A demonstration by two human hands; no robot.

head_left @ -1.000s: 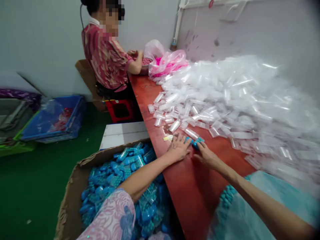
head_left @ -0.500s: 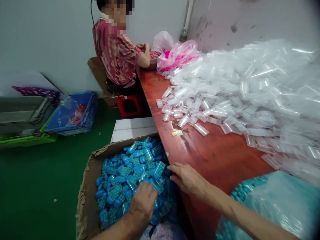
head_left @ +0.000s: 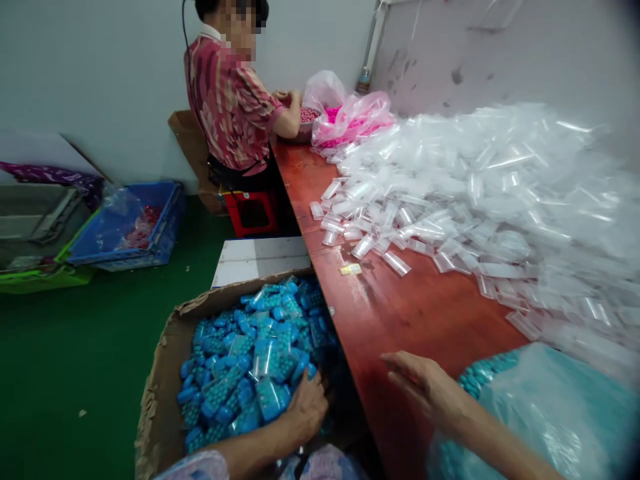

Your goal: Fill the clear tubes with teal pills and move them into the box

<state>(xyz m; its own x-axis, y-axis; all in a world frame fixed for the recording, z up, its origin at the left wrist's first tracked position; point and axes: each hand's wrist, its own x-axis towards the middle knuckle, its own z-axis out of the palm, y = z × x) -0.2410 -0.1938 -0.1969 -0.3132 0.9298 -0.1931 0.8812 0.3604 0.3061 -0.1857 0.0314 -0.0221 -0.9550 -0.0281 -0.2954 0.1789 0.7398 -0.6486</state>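
Observation:
My left hand (head_left: 309, 404) is down inside the cardboard box (head_left: 159, 387), at the right side of a heap of small clear containers with blue caps (head_left: 273, 360). Its fingers are bent, and the fingertips meet a blue cap; whether they hold a container is hidden. Turquoise beads show through the containers' clear walls. Above the red tabletop (head_left: 395, 320) is my right hand (head_left: 417, 380), fingers stretched out, nothing in it. A translucent bag of turquoise beads (head_left: 545, 407) lies close to the right of that hand.
Clear plastic sleeves (head_left: 450, 193) are piled across the table. A co-worker (head_left: 233, 113) sits at the far end by a bowl of pink beads (head_left: 307, 117) and a pink bag (head_left: 350, 120). Blue crate (head_left: 160, 233) and red stool (head_left: 250, 212) stand on the green floor.
My right hand has moved right, away from the box edge and over the table. My left hand has shifted slightly right within the heap. The view has turned a little.

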